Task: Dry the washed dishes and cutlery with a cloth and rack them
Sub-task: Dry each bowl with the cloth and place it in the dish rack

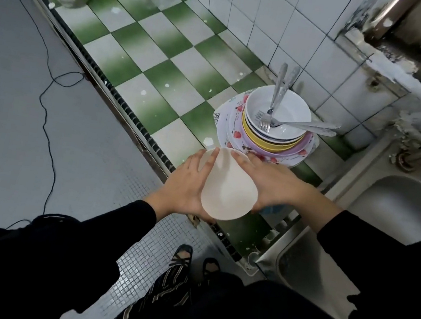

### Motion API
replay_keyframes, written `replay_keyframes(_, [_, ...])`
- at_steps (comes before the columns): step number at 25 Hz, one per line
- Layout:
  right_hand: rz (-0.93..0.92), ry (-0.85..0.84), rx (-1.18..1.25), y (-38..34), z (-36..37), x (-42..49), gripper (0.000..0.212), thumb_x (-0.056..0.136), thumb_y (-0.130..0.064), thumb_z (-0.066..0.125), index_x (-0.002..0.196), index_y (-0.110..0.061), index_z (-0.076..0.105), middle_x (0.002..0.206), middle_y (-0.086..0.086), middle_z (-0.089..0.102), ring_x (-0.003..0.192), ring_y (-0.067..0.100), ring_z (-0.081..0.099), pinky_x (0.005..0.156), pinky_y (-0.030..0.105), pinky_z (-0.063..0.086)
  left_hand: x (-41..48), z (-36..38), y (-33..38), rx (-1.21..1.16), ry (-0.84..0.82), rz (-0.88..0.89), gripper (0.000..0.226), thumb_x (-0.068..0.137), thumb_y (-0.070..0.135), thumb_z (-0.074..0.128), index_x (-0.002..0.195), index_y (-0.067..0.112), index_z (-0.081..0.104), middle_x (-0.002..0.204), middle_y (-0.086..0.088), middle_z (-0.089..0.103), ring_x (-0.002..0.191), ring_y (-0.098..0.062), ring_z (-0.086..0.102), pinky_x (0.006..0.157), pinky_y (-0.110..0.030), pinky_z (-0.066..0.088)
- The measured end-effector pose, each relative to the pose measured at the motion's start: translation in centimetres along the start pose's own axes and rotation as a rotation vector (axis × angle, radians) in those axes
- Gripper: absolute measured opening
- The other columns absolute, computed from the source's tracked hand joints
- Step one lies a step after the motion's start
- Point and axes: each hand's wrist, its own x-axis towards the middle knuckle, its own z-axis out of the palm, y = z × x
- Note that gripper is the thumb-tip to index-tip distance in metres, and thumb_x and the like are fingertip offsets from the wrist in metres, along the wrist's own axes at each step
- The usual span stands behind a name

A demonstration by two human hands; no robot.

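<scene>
Two-handed clasp on the bowl [227, 186], fingers [210, 160] of left hand [189, 183] and right hand [270, 184] wrapped round its sides; probably light, rigid, wet-slick, breakable, safest held by the walls.

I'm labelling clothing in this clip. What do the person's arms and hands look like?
Both arms are in long black sleeves, the left sleeve and right sleeve, which end at the wrists. The left hand and right hand are bare: no gloves, rings or watch visible.
</scene>
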Motion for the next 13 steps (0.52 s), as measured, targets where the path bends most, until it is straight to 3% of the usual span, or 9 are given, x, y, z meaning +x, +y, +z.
replay_keyframes(8, [-0.02, 0.018, 0.0, 0.7, -0.3, -0.7, 0.133, 0.061, -0.06, 0.079, 0.148, -0.033, -0.018, 0.15, 0.001, 0.029, 0.129, 0.023, 0.043, 0.094, 0.044, 0.051, -0.6, -1.0, 0.4, -0.034, 0.064, 0.033, 0.132, 0.047, 0.087, 0.061, 0.149, 0.029, 0.0, 0.147, -0.024, 0.03, 0.133, -0.037, 0.035, 0.097, -0.049, 0.047])
replay_keyframes(13, [-0.012, 0.028, 0.019, 0.5, -1.6, -1.1, 0.136, 0.062, -0.048, 0.085, 0.152, -0.025, -0.014, 0.158, -0.001, 0.02, 0.133, 0.022, 0.04, 0.093, 0.04, 0.048, -0.9, -1.6, 0.6, -0.097, 0.091, 0.029, 0.14, 0.044, 0.078, 0.075, 0.149, 0.029, -0.002, 0.149, -0.022, 0.022, 0.136, -0.036, 0.028, 0.098, -0.053, 0.046])
